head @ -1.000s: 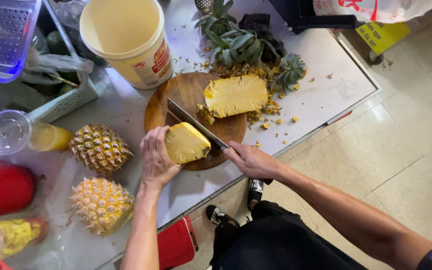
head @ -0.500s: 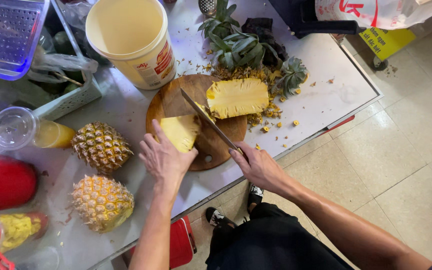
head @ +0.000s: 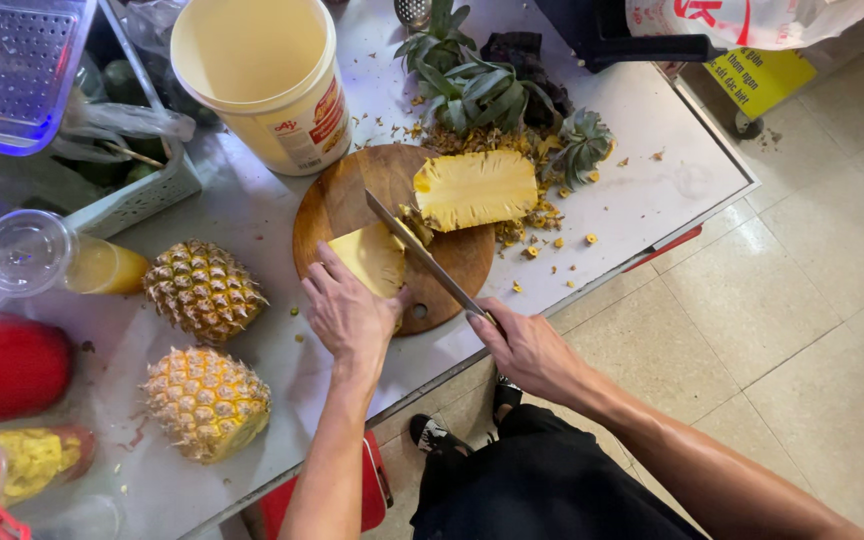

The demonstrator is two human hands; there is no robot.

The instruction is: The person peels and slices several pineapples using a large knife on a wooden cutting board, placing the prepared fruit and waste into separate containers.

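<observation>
Two peeled pineapple pieces lie on the round wooden cutting board (head: 352,195): the smaller pineapple piece (head: 370,258) sits at the board's near edge under the left hand (head: 350,315), whose fingers press flat on it, and the larger pineapple half (head: 475,187) lies cut face up at the far right, its long axis running left to right. The right hand (head: 530,350) is closed around the handle of the knife (head: 422,255). The blade runs diagonally, tip pointing up and left across the board, passing just right of the smaller piece.

Compared with half a second ago, the knife has swung in closer to the left hand and now lies along the small piece's right edge, and the left hand has flattened over the fruit.

Beside the board on the white table (head: 642,190), two unpeeled pineapples (head: 204,290) (head: 208,400) lie to the left, a yellow bucket (head: 262,80) stands behind, and cut crowns (head: 472,85) and peel scraps crowd the far side.
</observation>
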